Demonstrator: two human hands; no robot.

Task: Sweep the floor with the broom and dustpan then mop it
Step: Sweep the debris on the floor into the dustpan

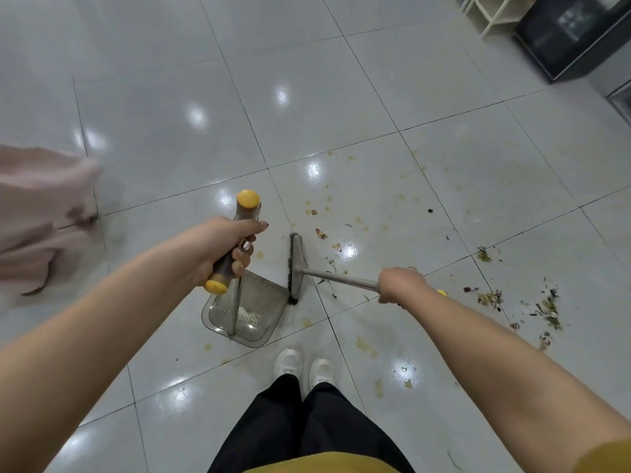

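Your left grip [232, 247] has its fingers curled tight round the dustpan's handle [239, 233], a brown crossbar with yellow caps at both ends. From it a thin shaft [234, 302] drops to the dustpan [269, 302], a clear grey pan sitting flat on the floor [170, 97] just ahead of your shoes [288, 363], toward eleven o'clock. A pale patch shows inside the pan; you cannot tell what it is.

Your right grip [403, 285] is closed round the broom's metal pole [341, 276], knuckles up, with a bit of yellow poking out behind the wrist. The pole runs toward nine o'clock to the broom head [297, 264], which stands just beside the pan at its three o'clock side. Its dark bristles face the pan, and their lower end touches the pan's open lip.

Most of the debris [549, 308] lies well apart from the pan, out at three o'clock beyond your right forearm: dry leaf bits and dark scraps in a loose scatter. Smaller crumbs and yellowish stains [365, 344] dot the tiles between the broom head and that scatter, and up toward one o'clock.

A pink cloth [41, 213] sits at nine o'clock at the frame's edge. A dark cabinet [573, 35] and a white rack [495, 11] stand far off at one o'clock.
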